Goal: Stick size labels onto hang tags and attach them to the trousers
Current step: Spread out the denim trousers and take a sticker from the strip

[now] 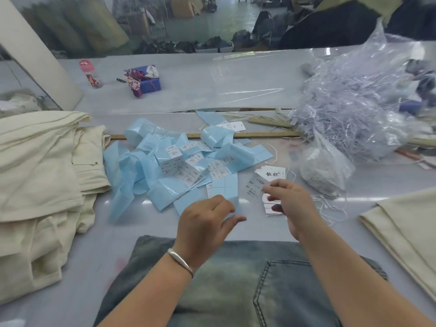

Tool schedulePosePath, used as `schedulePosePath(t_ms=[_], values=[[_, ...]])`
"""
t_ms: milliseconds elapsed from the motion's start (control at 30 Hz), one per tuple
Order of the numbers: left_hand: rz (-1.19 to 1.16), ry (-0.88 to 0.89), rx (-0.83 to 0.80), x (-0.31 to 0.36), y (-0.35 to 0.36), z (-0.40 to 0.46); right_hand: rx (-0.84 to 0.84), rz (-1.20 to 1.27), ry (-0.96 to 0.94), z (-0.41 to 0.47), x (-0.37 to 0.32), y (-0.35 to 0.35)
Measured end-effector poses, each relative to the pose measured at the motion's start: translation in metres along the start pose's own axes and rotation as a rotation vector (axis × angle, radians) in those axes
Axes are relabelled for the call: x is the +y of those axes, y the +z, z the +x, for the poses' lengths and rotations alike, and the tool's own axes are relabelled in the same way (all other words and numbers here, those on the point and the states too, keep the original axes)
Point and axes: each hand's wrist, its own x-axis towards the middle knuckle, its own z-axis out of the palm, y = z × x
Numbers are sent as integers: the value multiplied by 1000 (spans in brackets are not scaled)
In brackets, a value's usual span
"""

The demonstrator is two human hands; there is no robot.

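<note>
Fingers (271,185) of right hand (291,204) pinch a size label (257,184) over stacked hang tags (270,207) | left hand (205,220) hovers loosely curled, empty | step: labelling; next, press label squarely onto tag | cream trousers (40,166) wait left.

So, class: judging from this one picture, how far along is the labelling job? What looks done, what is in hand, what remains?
Done: many blue backing strips lie peeled and bare. In hand: the right hand pinches a size label over the hang tags; the left hand hovers, holding nothing. Left: unpeeled labels remain, and no tag shows on the cream trousers.
</note>
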Motion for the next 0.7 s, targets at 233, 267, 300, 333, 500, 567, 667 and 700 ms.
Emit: schedulePosePath(t_ms=[233, 267, 300, 333, 500, 567, 667, 700], values=[[-718, -861, -319, 58, 4, 17, -143, -309, -208, -40, 1, -54], [-804, -909, -353, 65, 5, 20, -151, -311, -210, -44, 1, -59], [-855, -933, -379, 71, 6, 23, -161, -312, -209, -47, 0, -63], [-888, -943, -395, 76, 7, 24, -169, -311, -206, -49, 0, -67], [-1001, -991, -388, 87, 19, 25, -175, -330, -198, -49, 5, -74], [-1043, -1036, -415, 86, 25, 25, -194, -350, -160, -44, 13, -73], [-1099, -1114, -453, 79, 36, 21, -152, -390, -79, -33, 32, -72], [-1091, -1132, -466, 76, 39, 19, -85, -396, -59, -27, 37, -73]])
